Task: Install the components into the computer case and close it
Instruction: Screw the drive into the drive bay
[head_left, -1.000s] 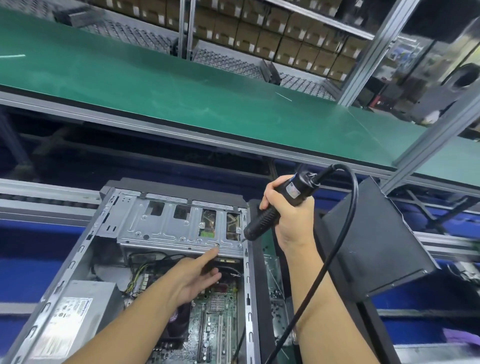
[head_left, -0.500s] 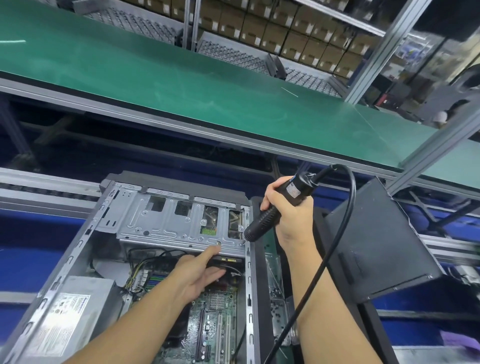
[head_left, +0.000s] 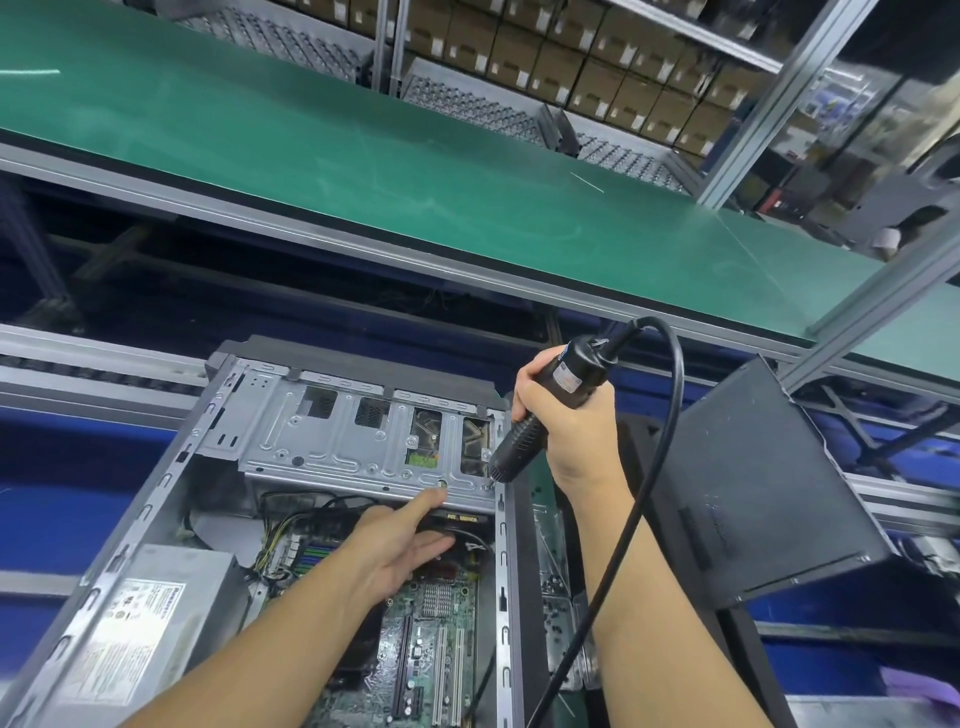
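Below the green tabletop (head_left: 363, 171), the computer case (head_left: 171, 483) lies on its side with the open face up. Its long axis runs away from the viewer, with the drive cage (head_left: 322, 447) at the far end and the power supply (head_left: 145, 623) at the near left.

**Hand state**
- Right hand (head_left: 571, 436): the grip is fully closed round the body of the electric screwdriver (head_left: 550, 410). The tool is tilted, with the bit end pointing down and left and the cable (head_left: 670, 415) leaving at the upper right. The bit meets the near right corner of the drive cage, just beside the case rail.
- Left hand (head_left: 395, 551): the fingers are straight and hold nothing. The index fingertip (head_left: 436, 499) reaches to the near edge of the cage, just below a screw (head_left: 442, 484). Whether it touches the screw cannot be told.

**Handling notes (judgement)**
- The case is stiff sheet steel and is probably heavy at the power-supply end. Take hold of it by the outer frame rails only.
- The motherboard (head_left: 441, 649) is exposed and fragile. Keep the bit and the cable off it.
- The side panel (head_left: 753, 493) leans tilted at the right of the case, apart from it. It appears thin, stiff and light. Hold it by two opposite edges when closing.

**Task status (judgement)**
Fastening of the drive cage is in hand. The case is not yet closed.
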